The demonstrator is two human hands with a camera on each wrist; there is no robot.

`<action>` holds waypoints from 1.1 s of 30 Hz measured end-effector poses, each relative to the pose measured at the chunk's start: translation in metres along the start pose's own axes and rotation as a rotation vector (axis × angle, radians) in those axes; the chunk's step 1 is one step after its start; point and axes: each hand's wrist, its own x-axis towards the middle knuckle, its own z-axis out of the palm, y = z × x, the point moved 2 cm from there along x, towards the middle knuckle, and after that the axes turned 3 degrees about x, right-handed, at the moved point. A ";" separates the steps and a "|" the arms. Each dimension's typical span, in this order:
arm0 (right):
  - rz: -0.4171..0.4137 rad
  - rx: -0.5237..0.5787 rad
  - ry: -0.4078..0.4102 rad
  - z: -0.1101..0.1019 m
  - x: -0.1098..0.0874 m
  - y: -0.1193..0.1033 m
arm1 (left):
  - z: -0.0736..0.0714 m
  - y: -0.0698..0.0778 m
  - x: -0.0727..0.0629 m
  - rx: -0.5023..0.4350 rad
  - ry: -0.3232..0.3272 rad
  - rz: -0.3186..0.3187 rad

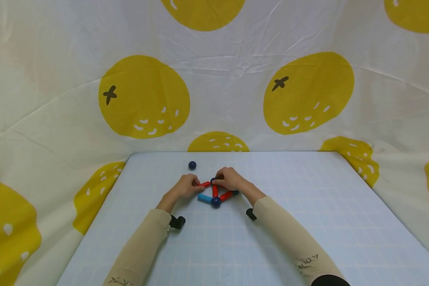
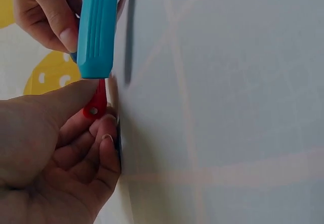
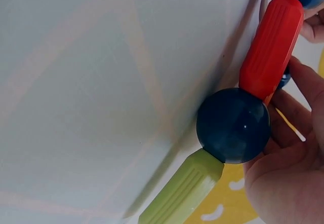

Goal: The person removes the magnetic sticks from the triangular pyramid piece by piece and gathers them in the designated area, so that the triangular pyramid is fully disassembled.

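My left hand (image 1: 186,186) pinches a red rod (image 1: 205,184) between thumb and fingers, its free end showing in the left wrist view. The rod's other end points at a dark blue ball (image 1: 212,180), which my right hand (image 1: 230,178) grips. From that ball a second red rod (image 1: 215,191) runs to a nearer dark blue ball (image 1: 216,202). A light blue rod (image 1: 204,198) sticks out left from the nearer ball, and another red rod (image 1: 226,196) goes right. In the right wrist view, a dark blue ball (image 3: 233,126) joins a red rod to a light green rod (image 3: 182,191).
A loose dark blue ball (image 1: 192,165) lies on the white table (image 1: 214,250), beyond my left hand. Behind the table's far edge hangs a white cloth (image 1: 225,95) with yellow fruit shapes. Black wrist devices (image 1: 177,222) sit at both cuffs.
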 end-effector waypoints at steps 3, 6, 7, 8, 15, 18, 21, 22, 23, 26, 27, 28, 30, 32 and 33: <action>0.002 -0.001 -0.003 0.001 0.000 0.000 | 0.000 0.000 -0.001 0.002 0.015 -0.001; 0.006 0.002 -0.004 0.001 0.000 0.001 | 0.000 0.001 -0.002 0.004 0.022 0.010; 0.007 0.003 -0.004 0.001 0.000 0.001 | -0.001 0.001 -0.003 0.005 0.024 0.015; 0.006 0.005 -0.004 0.001 0.000 0.001 | -0.001 0.002 -0.004 0.004 0.024 0.020; 0.014 -0.003 -0.013 0.000 0.000 0.000 | -0.010 0.002 -0.011 -0.013 0.025 0.028; 0.022 -0.011 -0.016 -0.001 0.001 -0.001 | -0.018 -0.002 -0.013 -0.009 0.043 0.038; 0.017 -0.020 -0.012 0.000 0.002 -0.001 | -0.026 -0.011 -0.015 -0.008 0.067 0.047; 0.014 -0.022 -0.010 0.000 0.002 -0.001 | -0.029 -0.014 -0.016 -0.009 0.077 0.051; 0.010 -0.025 -0.006 0.000 0.002 -0.001 | -0.032 -0.017 -0.017 -0.012 0.088 0.054; -0.002 -0.029 0.002 -0.001 0.001 -0.002 | -0.042 -0.029 -0.020 -0.023 0.116 0.046; -0.005 -0.027 0.004 -0.001 0.000 -0.002 | -0.044 -0.033 -0.021 -0.026 0.123 0.036; -0.005 -0.022 0.004 -0.001 -0.001 -0.003 | -0.047 -0.037 -0.022 -0.024 0.132 0.024; -0.007 -0.019 0.003 -0.001 -0.001 -0.003 | -0.052 -0.047 -0.024 -0.018 0.147 -0.007; -0.007 -0.019 0.002 0.000 -0.001 -0.003 | -0.056 -0.055 -0.025 -0.008 0.162 -0.041; -0.002 -0.020 0.003 0.000 0.000 -0.002 | -0.059 -0.060 -0.025 -0.002 0.170 -0.055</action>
